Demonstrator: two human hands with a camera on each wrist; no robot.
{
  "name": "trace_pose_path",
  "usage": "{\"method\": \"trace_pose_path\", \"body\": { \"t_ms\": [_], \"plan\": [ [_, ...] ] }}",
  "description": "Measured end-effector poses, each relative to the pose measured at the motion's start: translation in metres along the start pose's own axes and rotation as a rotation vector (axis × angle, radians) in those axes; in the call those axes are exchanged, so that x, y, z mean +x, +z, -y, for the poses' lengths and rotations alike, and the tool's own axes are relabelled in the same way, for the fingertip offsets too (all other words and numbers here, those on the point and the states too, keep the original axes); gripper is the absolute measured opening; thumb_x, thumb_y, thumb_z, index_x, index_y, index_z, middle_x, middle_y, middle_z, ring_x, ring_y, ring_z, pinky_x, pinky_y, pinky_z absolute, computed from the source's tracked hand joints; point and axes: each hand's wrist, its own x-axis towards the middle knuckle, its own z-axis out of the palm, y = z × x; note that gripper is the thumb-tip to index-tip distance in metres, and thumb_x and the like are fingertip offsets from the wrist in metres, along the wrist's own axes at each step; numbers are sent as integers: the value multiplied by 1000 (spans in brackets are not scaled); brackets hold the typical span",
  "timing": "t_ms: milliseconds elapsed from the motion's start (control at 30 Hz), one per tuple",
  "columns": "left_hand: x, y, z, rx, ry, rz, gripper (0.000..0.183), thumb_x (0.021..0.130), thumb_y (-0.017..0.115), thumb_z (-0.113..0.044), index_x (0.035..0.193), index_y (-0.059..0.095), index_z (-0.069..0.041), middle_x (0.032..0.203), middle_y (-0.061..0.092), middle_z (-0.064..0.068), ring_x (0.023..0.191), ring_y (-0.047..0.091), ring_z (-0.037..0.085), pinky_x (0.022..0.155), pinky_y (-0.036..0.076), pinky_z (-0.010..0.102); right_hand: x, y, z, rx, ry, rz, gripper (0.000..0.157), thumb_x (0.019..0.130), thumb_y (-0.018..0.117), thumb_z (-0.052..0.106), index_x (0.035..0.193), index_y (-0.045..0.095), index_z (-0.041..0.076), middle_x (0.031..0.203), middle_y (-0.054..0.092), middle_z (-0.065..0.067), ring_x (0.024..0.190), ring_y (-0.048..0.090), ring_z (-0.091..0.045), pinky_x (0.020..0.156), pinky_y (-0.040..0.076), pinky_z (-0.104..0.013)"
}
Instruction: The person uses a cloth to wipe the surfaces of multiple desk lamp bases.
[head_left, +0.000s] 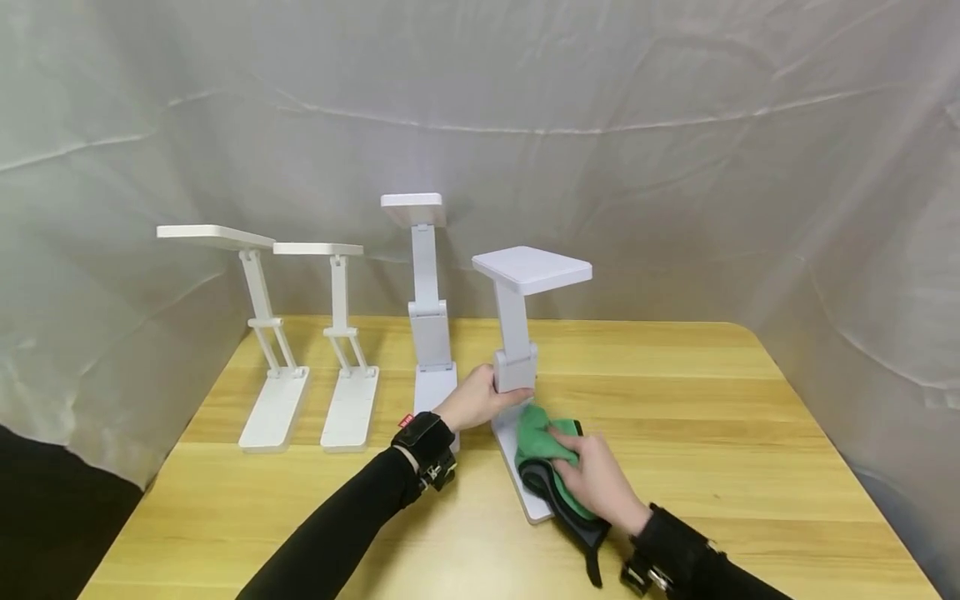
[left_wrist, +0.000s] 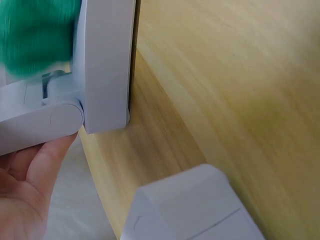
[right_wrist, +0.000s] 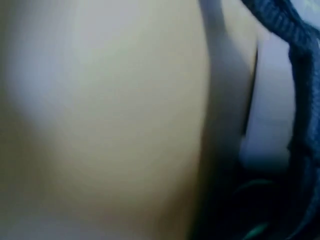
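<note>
A white folding desk lamp (head_left: 513,321) stands on the table with its head unfolded. My left hand (head_left: 476,402) grips its lower arm just above the base, the thumb across the front. In the left wrist view, the fingers lie under the lamp's hinge (left_wrist: 66,119). My right hand (head_left: 596,482) pinches a green cloth (head_left: 536,435) with a black side and presses it onto the lamp's base (head_left: 536,507). The green cloth (left_wrist: 40,37) looks blurred in the left wrist view. Up close, the right wrist view has the cloth's dark edge (right_wrist: 302,100).
Left of this lamp, a similar lamp (head_left: 425,271) stands partly behind my left wrist. Two slimmer white lamps, one at far left (head_left: 273,408) and one beside it (head_left: 350,408), stand on the wooden table (head_left: 712,433). A pale curtain (head_left: 637,167) hangs behind the table.
</note>
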Motion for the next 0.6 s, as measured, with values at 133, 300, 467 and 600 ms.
{"method": "trace_pose_path", "body": {
  "t_ms": [133,300,467,600],
  "plan": [
    [1,0,1,2,-8,-8,37,87,67,-36,114,62,-10,108,68,7,97,64,18,83,53,34,-25,-8,2,28,-13,41,42,79,67,-5,120,59,-6,100,67,-24,35,27,3,35,39,-22],
    [-2,1,5,22,34,-22,37,88,66,-34,115,61,-8,108,68,8,96,64,19,83,53,35,-10,-6,2,-14,2,41,40,80,67,-2,119,62,-4,99,69,-20,34,29,0,33,37,-21],
    [1,2,4,23,58,-14,38,89,64,-36,115,61,-8,109,68,8,99,64,19,86,52,34,20,1,1,-57,-33,-18,40,79,67,-4,118,61,-5,111,66,-20,48,46,-1,48,45,-21],
    [1,0,3,9,21,-19,38,88,65,-37,115,62,-10,110,68,7,100,63,18,87,52,34,11,1,1,-62,-84,-18,42,78,68,-5,119,60,-7,110,65,-23,42,38,1,44,43,-20]
  ]
}}
